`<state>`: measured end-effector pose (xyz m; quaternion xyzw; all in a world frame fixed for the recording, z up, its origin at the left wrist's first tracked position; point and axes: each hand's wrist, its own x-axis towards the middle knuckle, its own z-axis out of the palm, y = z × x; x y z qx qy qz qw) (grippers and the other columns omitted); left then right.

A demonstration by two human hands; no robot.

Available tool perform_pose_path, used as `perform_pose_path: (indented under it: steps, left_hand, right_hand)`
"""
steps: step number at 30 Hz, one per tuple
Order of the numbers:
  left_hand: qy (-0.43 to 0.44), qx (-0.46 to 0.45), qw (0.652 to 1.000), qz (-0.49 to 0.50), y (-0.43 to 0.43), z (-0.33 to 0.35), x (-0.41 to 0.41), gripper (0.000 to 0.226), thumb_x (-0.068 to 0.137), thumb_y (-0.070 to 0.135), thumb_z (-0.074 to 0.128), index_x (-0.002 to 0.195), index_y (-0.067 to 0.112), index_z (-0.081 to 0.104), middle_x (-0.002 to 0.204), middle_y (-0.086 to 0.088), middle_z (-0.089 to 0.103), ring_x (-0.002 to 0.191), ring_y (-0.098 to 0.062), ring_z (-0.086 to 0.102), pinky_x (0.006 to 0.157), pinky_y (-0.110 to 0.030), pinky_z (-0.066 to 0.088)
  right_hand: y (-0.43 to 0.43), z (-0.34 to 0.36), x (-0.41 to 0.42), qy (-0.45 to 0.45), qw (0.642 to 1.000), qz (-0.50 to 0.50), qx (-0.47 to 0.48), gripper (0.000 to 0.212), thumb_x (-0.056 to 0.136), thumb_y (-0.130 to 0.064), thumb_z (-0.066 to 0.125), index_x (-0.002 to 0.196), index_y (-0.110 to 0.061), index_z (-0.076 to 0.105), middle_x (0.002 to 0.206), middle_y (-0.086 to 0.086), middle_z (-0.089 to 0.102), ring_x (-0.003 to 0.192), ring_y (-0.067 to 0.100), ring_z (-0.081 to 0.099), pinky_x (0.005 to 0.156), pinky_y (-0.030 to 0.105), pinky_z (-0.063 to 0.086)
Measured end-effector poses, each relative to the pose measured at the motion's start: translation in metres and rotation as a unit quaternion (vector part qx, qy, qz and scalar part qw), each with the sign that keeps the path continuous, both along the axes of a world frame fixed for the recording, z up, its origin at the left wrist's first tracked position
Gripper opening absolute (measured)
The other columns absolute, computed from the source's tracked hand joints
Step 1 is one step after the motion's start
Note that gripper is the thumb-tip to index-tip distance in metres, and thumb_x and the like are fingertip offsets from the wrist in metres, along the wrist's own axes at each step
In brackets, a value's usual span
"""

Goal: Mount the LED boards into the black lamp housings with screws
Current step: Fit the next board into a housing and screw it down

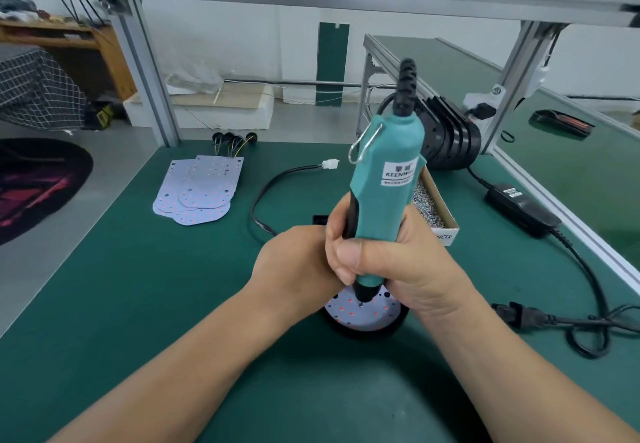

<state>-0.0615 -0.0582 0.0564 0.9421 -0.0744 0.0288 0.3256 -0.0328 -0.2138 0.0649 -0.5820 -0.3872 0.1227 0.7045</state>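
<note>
Hands are bunched together over the middle of the green-matted desk (138, 304). The right hand (398, 262) has its grip wrapped tight round the lower body of a teal plastic electric screwdriver (384, 193) with a black ribbed cord boot on top. The thumb lies across the front, and the tool stands nearly upright, leaning a touch toward 1 o'clock.

The black bit end is down on the round white LED board (370, 311) dotted with red chips. That board sits inside a round black lamp housing (363, 333) right under the hands.

The left hand (294, 262) comes in from 8 o'clock and butts up against the right one. Its fingers are hidden behind the tool, so can't tell what its grip is on, if anything.

Other stuff, going from the hands:
- 10 o'clock, well apart: a fanned pile of spare white LED boards (197, 190) lying flat, with some black-capped yellow wire leads (235, 139) just beyond it.
- 11 o'clock: a black cable with a white plug (330, 164) curling across the mat.
- 1 o'clock, just behind the tool: an open cardboard box of small silver screws (438, 207).
- Farther along that line: a row of black finned housings (450, 138) standing on edge.
- 3 o'clock, near the desk edge: a black power brick (523, 207), its cord looping down toward 4 o'clock.
</note>
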Motion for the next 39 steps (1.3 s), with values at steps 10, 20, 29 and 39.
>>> perform_pose_path:
  steps: [10,20,29,39]
  left_hand:
    - [0.068,-0.043,0.996,0.028,0.01,-0.017,0.016,0.024,0.093,0.048,0.067,0.083,0.026,0.065,0.065,0.021,0.063,0.056,0.0,0.053,0.053,-0.023,0.039]
    - [0.201,-0.776,0.583,0.13,0.031,0.007,0.028,0.03,0.1,-0.014,0.038,0.122,-0.007,0.057,0.088,-0.014,0.06,0.061,-0.012,0.052,0.042,-0.015,0.039]
    - [0.244,-0.597,0.764,0.016,0.001,-0.006,0.008,0.013,0.105,0.016,0.059,0.109,0.003,0.06,0.084,-0.004,0.071,0.044,-0.005,0.033,0.037,-0.016,0.027]
    - [0.257,-0.589,0.764,-0.058,-0.002,-0.009,0.002,0.022,0.087,0.019,0.072,0.103,0.007,0.081,0.103,-0.016,0.077,0.043,-0.004,0.034,0.039,-0.015,0.027]
  right_hand:
    - [-0.025,0.024,0.017,0.079,0.944,-0.143,0.288,0.006,0.098,-0.017,0.064,0.103,-0.016,0.064,0.066,-0.003,0.045,0.063,0.017,0.047,0.061,0.027,0.045]
    - [-0.042,0.016,0.039,0.228,0.841,-0.277,0.405,0.007,0.098,-0.014,0.06,0.092,-0.012,0.062,0.07,0.0,0.044,0.065,0.016,0.048,0.06,0.026,0.044]
    - [-0.043,0.019,0.037,0.232,0.833,-0.263,0.427,0.01,0.098,-0.013,0.06,0.089,-0.012,0.063,0.07,-0.001,0.044,0.065,0.016,0.049,0.061,0.026,0.044]
    - [-0.038,0.024,0.032,0.223,0.837,-0.242,0.436,0.01,0.098,-0.013,0.059,0.09,-0.011,0.063,0.07,-0.001,0.045,0.065,0.016,0.049,0.061,0.026,0.045]
